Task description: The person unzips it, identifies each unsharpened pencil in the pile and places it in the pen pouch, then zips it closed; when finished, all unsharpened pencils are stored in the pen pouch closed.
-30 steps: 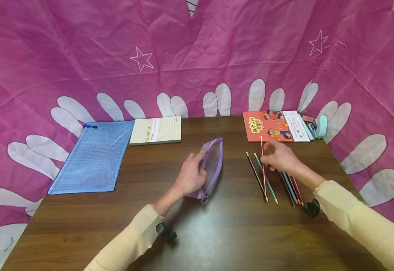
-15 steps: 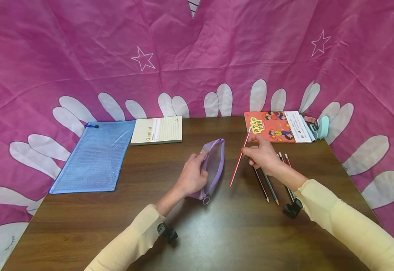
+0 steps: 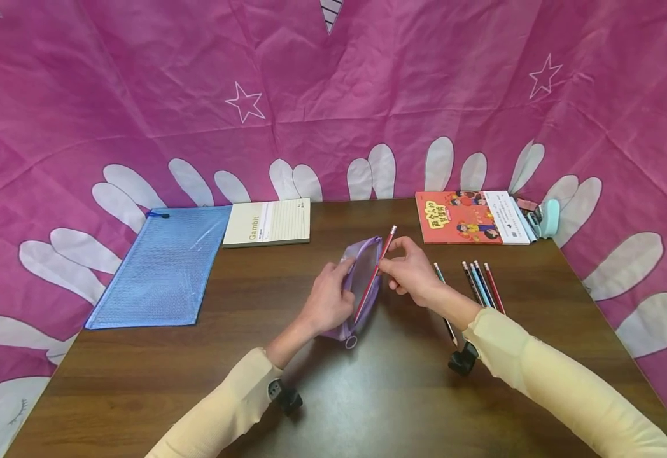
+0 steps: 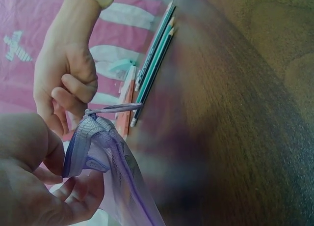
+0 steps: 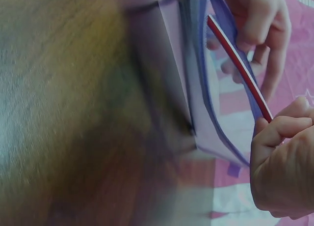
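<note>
My left hand holds one side of a purple translucent zip pouch, whose mouth gapes upward. Between thumb and fingers, my right hand pinches a red-and-white pencil near its eraser end. The pencil slants down across the pouch's open mouth, its lower end at the zip end nearest me. In the right wrist view the red pencil lies between the pouch's zip edges. The left wrist view shows the pouch gripped by thumb and fingers, its ring pull hanging off the end.
Several pencils lie on the table right of my right hand, partly behind the sleeve, with dark and green pencils nearer the pouch. An orange book and mint-coloured item stand behind. Back left are a notebook and blue mesh bag.
My right hand has lifted the red-and-white pencil from beside the others and carried it left to the pouch mouth. My left hand has stayed on the pouch.
</note>
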The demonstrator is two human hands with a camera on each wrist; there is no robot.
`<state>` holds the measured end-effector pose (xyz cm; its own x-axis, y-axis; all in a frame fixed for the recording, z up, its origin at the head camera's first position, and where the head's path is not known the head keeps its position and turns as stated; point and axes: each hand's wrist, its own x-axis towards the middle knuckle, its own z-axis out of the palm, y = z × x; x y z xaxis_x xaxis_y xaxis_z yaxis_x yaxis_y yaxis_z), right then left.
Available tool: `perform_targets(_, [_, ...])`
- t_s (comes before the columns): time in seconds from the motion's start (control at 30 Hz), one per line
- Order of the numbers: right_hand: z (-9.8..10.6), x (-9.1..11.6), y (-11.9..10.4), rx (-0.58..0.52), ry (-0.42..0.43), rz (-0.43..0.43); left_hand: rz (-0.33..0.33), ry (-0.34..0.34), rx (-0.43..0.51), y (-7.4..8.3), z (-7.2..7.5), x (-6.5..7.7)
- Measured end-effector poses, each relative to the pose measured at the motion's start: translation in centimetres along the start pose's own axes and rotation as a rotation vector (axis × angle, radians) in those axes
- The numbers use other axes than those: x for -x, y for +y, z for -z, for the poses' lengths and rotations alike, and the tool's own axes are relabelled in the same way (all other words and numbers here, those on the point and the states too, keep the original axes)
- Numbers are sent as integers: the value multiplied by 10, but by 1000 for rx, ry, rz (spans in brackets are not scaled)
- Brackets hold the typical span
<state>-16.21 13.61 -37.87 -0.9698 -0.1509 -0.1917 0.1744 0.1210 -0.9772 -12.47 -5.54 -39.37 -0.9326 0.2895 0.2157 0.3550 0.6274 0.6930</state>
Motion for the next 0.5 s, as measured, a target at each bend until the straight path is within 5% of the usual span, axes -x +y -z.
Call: perform_targets(0.5, [-25,2,-2,147,2,-84,14,32,-5,2,1,-4])
